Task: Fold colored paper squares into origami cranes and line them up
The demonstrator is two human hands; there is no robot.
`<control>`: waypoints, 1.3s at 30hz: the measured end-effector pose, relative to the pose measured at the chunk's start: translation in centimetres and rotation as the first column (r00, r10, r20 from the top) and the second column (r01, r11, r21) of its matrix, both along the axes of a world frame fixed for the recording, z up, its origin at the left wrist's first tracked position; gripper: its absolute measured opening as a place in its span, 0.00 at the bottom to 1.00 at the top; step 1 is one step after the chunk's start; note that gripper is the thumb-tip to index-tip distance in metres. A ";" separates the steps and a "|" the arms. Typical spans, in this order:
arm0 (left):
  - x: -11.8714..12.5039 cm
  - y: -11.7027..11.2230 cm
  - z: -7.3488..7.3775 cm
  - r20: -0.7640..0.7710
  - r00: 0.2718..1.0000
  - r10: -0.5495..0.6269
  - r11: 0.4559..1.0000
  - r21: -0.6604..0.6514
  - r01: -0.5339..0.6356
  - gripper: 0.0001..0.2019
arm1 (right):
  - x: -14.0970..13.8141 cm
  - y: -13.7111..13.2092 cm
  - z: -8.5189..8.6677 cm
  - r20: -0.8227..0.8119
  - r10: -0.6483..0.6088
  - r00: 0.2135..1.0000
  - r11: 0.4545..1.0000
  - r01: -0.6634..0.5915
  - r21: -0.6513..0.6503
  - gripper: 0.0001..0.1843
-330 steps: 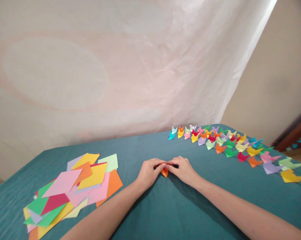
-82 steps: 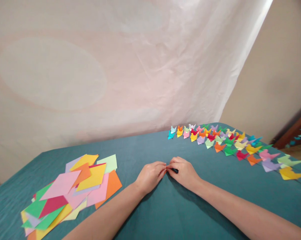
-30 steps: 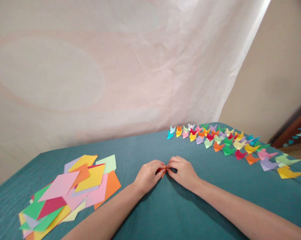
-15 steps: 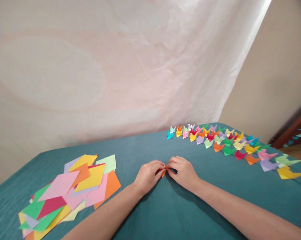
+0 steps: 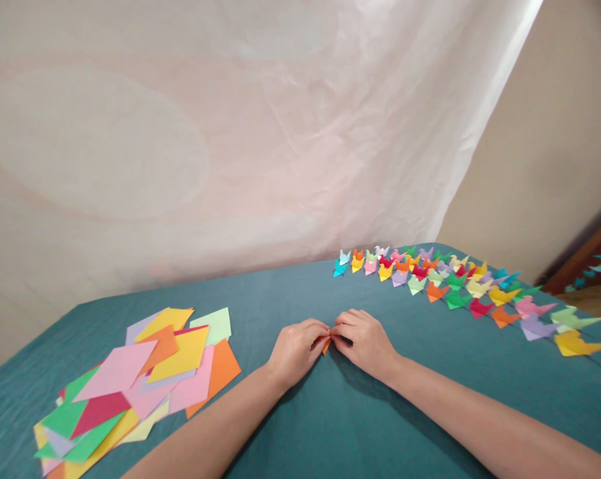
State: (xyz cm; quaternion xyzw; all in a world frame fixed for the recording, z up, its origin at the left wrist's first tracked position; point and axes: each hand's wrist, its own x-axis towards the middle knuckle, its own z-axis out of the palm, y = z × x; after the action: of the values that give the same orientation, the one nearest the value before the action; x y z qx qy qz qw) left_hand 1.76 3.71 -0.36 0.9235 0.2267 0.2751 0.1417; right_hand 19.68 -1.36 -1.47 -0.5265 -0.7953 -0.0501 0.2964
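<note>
A small folded piece of orange paper (image 5: 326, 346) is pinched between my two hands, just above the tablecloth in the middle of the table. My left hand (image 5: 296, 349) grips it from the left with thumb and fingers. From the right, my right hand (image 5: 363, 342) closes its fingertips on the same paper, touching the left fingertips. Most of the paper is hidden behind the fingers; only an orange tip shows below them.
A loose heap of coloured paper squares (image 5: 115, 372) lies on the left. Rows of folded paper birds (image 5: 457, 301) in many colours stand on the right, towards the back. A teal cloth (image 5: 370, 439) covers the table, and a pale curtain (image 5: 240, 133) hangs behind it.
Both hands stay at nearly the same spot with the orange paper between them. Slightly less of the orange shows at the fingertips. The view has shifted very slightly.
</note>
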 end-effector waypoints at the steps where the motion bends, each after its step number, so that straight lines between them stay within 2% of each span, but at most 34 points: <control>1: 0.0 0.0 0.0 -0.004 1.000 0.003 1.000 0.003 -0.003 0.08 | 0.0 0.0 0.0 0.001 0.002 1.000 1.000 -0.002 0.004 0.08; 14: 0.1 -0.2 0.1 -0.058 0.997 0.041 0.998 0.043 -0.039 0.06 | -0.1 -0.2 0.4 0.043 0.022 0.999 0.999 -0.024 0.049 0.09; 21: 0.2 -0.2 0.1 -0.077 0.995 0.068 0.997 0.050 -0.064 0.06 | 0.0 -0.1 0.1 0.057 0.030 0.998 0.996 -0.035 0.081 0.08; 39: 0.0 -0.2 0.0 -0.014 0.998 0.063 0.998 0.026 -0.062 0.04 | 0.0 -0.2 0.1 0.040 0.027 0.999 0.997 -0.030 0.067 0.08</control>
State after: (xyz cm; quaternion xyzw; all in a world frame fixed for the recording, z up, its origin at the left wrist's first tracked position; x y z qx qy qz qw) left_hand 1.80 3.54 -0.34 0.9197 0.2529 0.2755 0.1196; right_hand 19.69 -1.57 -1.36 -0.5036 -0.8062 -0.0829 0.2994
